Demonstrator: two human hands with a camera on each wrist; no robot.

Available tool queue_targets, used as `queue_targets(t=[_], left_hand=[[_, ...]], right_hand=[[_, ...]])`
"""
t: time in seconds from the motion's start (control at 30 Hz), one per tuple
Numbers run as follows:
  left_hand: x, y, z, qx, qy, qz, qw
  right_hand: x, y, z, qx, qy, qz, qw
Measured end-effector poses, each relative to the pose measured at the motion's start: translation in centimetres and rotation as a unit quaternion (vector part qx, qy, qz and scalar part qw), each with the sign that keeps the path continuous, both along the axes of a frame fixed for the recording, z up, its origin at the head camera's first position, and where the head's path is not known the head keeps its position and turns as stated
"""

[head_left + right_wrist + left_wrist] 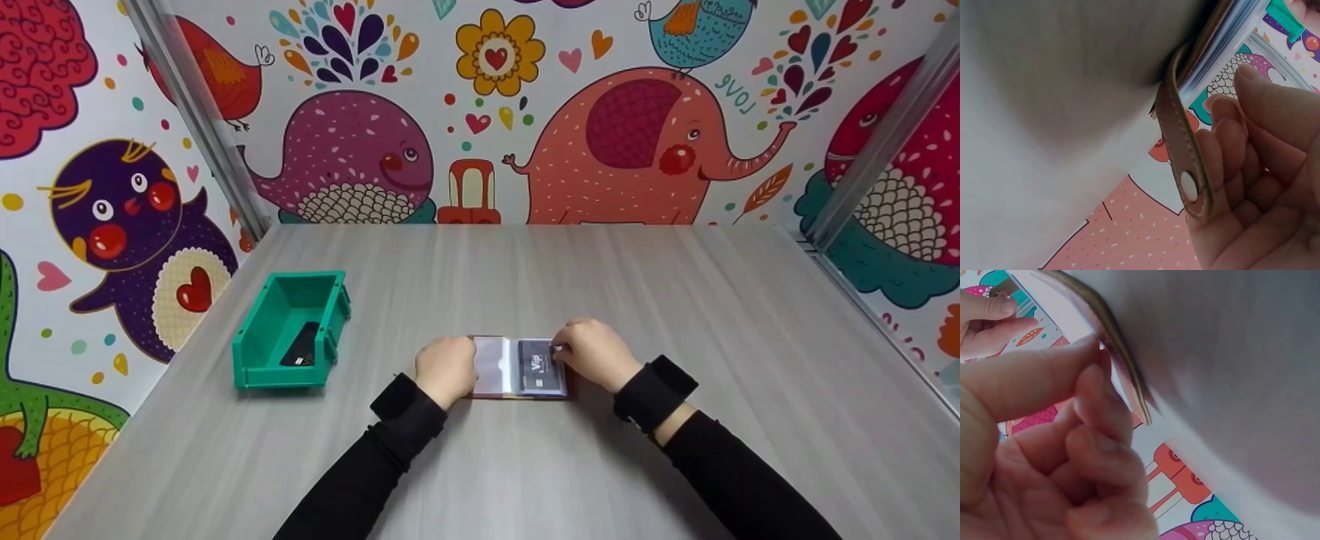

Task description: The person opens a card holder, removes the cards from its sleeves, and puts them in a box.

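A brown card holder point(491, 360) lies spread on the table, clear sleeves upward. A dark card marked "Vip" point(537, 367) sits in the right-hand sleeve. My left hand point(445, 367) pinches the left edge of the cover point(1129, 363) between thumb and forefinger. At the holder's upper right is my right hand point(596, 352), fingertips right by the card's edge. Its fingers are loosely bent, thumb apart from forefinger, with nothing showing between them in the right wrist view. A stitched strap point(1176, 129) with a metal snap hangs from the holder beside those fingers.
To the left on the table stands a green open-fronted bin point(247, 360) with a black flat item point(301, 345) inside. Cartoon-printed walls point(480, 127) rise behind and at both sides, with metal posts point(202, 112) at the corners.
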State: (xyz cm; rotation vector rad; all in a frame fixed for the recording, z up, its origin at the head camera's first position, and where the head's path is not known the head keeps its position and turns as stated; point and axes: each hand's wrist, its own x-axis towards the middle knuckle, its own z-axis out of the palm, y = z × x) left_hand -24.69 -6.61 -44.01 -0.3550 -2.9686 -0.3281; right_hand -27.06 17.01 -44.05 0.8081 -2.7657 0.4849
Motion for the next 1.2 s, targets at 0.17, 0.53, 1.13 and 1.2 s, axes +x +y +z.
queue_targets(t=[0.17, 0.53, 1.13, 1.2], left_hand=[[0.08, -0.01, 0.06, 0.003, 0.006, -0.001, 1.0000], [0.11, -0.08, 0.09, 0.009, 0.003, -0.002, 1.0000], [-0.02, -0.05, -0.25, 0.003, 0.002, -0.001, 1.0000], [-0.01, -0.08, -0.28, 0.002, 0.005, -0.003, 1.0000]], right_hand=[[0.07, 0.10, -0.15, 0.007, -0.001, -0.004, 1.0000], [0.02, 0.21, -0.42, 0.014, 0.001, -0.003, 0.9999], [-0.01, 0.29, -0.47, 0.028, 0.010, 0.012, 0.9995], [-0.04, 0.24, -0.47, 0.029, 0.006, 0.010, 0.9995]])
